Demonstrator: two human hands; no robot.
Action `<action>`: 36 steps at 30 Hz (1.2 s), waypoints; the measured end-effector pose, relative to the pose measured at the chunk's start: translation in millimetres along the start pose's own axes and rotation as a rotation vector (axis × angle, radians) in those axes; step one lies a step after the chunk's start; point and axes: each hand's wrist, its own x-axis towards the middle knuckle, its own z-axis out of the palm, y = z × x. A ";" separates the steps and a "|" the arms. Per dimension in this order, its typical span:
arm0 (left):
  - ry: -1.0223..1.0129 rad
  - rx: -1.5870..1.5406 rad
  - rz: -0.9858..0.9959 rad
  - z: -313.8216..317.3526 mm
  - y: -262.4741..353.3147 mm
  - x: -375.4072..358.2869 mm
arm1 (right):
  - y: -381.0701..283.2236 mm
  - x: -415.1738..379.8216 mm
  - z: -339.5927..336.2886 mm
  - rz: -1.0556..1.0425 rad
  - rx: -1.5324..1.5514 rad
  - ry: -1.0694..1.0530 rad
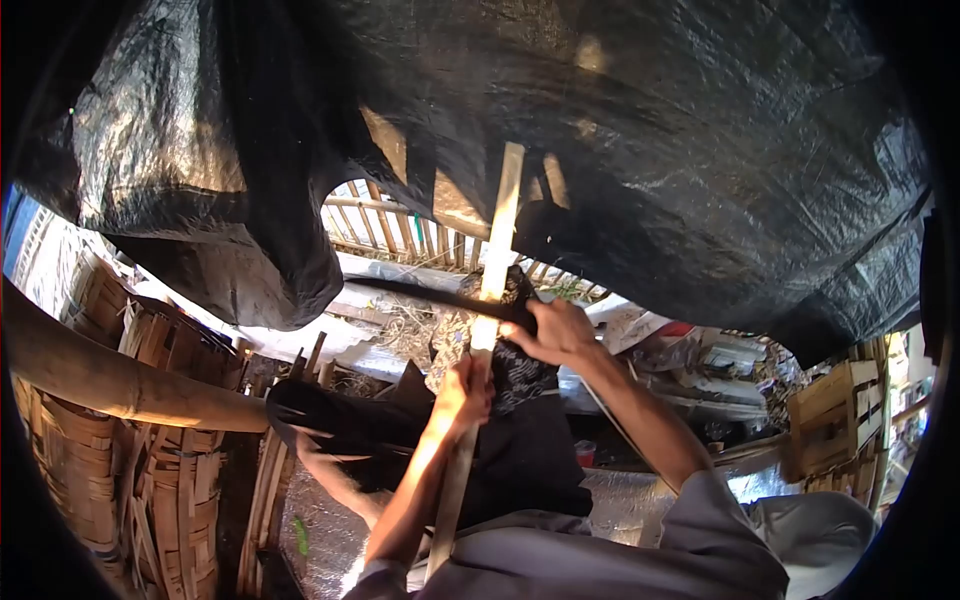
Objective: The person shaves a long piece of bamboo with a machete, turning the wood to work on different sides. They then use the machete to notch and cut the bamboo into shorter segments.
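A long pale bamboo strip [502,220] runs upright through the middle of the view, its lower end reaching my lap. My left hand [463,393] is closed around it below the middle. Just above, my right hand [556,332] grips a long dark-bladed knife [430,292], whose handle is mostly hidden in the fist. The blade points left and crosses the strip, overlapping it in this view. Behind the strip, a dark patterned cloth [525,372] lies over my lap area.
A black plastic sheet [680,150] hangs low across the top. At left, a thick bamboo pole [130,385] passes over woven bamboo baskets [75,470]. A bamboo fence [385,225] stands behind, and a wooden crate [835,415] sits at right. A red cup [585,454] is on the ground.
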 end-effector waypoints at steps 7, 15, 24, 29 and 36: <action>-0.113 -0.031 0.055 -10.8 11.7 42.8 | -15.2 1.3 -2.9 0.027 -0.052 0.012; -0.044 -0.038 -0.025 -3.0 9.7 18.5 | -10.9 4.0 -2.2 0.101 -0.015 0.028; -0.030 0.048 0.031 -4.2 8.4 27.5 | -10.8 3.3 -3.6 0.147 -0.018 -0.111; 0.043 0.035 -0.010 -9.1 -1.7 -4.7 | -23.7 -3.9 -5.7 0.065 -0.025 -0.079; -0.042 -0.097 -0.003 -12.0 19.5 35.3 | -22.0 -5.9 1.7 0.056 -0.008 -0.018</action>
